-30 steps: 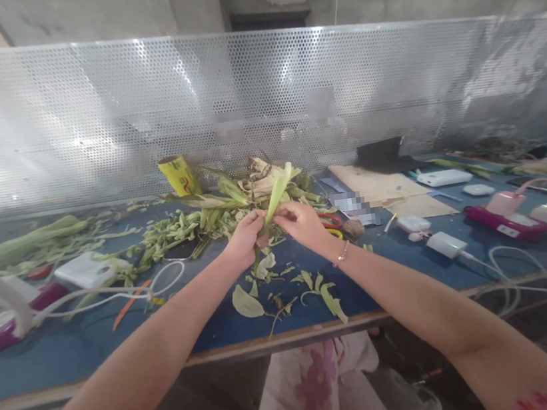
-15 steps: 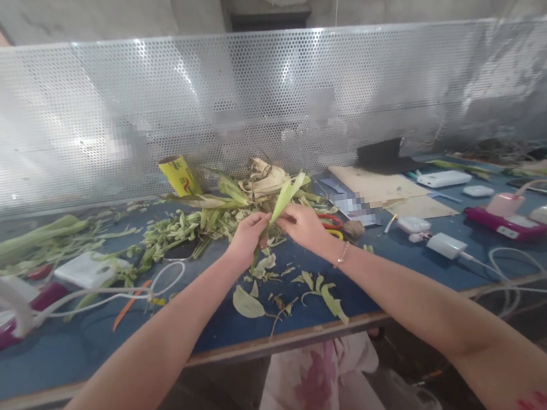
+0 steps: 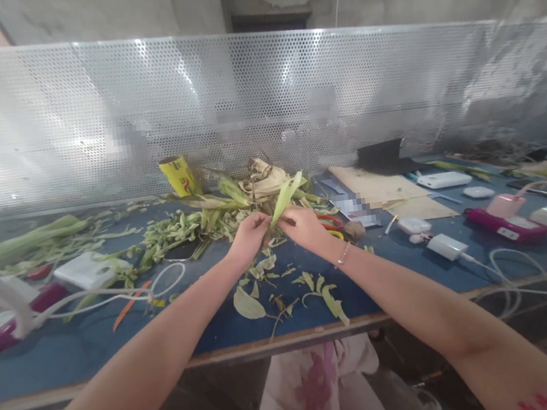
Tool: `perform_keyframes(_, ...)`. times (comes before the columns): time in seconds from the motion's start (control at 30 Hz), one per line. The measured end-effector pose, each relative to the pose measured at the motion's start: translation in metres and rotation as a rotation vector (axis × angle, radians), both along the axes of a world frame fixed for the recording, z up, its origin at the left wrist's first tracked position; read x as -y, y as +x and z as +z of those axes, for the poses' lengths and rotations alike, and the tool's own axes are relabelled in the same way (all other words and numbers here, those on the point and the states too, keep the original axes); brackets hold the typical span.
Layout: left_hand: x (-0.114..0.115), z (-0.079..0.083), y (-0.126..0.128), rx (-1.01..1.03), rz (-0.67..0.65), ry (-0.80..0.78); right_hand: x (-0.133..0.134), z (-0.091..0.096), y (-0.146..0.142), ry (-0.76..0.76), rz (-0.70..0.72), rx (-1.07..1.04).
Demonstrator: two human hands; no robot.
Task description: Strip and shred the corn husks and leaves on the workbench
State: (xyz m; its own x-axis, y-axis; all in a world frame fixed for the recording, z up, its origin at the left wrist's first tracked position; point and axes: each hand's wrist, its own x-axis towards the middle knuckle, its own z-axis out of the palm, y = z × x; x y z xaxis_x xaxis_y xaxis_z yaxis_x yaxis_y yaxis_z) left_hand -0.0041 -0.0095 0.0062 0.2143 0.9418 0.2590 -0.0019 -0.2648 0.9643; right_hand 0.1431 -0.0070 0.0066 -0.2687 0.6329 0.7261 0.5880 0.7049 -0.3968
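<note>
Between my two hands a pale green corn husk strip (image 3: 284, 197) stands tilted up to the right. My left hand (image 3: 253, 234) pinches its lower end from the left. From the other side my right hand (image 3: 304, 226), with a thin bracelet at the wrist, grips the same strip; its fingertips are partly hidden. Behind them lies a heap of dry and green husks (image 3: 265, 180). Knotted green husk pieces (image 3: 169, 235) are piled left of my left hand. Red-handled scissors (image 3: 330, 222) lie just beyond my right hand. Husk scraps (image 3: 249, 302) are strewn on the table in front.
A yellow cardboard tube (image 3: 179, 175) stands at the back by the perforated metal screen (image 3: 259, 99). Cables and a purple power strip (image 3: 508, 224) lie right, with a white charger (image 3: 447, 246). Brown cardboard (image 3: 376, 185) lies behind. At left are another power strip and a white box (image 3: 91, 269).
Little differs. Both hands keep the husk strip at nearly the same spot, and its upper end has shifted slightly to the left.
</note>
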Motion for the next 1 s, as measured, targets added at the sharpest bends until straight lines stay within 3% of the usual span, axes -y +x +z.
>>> perform_keyframes(0.4,-0.006,-0.005,-0.002,0.018,-0.041,-0.058,0.000,-0.002,0.002,-0.058,0.053,0.091)
perform_keyframes(0.57,0.001,0.000,0.001,0.147,-0.080,-0.119,0.001,0.000,0.002,-0.055,0.058,0.096)
perform_keyframes(0.67,0.004,0.004,0.002,0.125,-0.106,-0.088,0.001,0.000,0.003,-0.046,0.054,0.086)
perform_keyframes(1.0,0.002,0.005,0.001,0.104,-0.012,-0.106,0.004,0.008,0.003,-0.198,0.064,0.054)
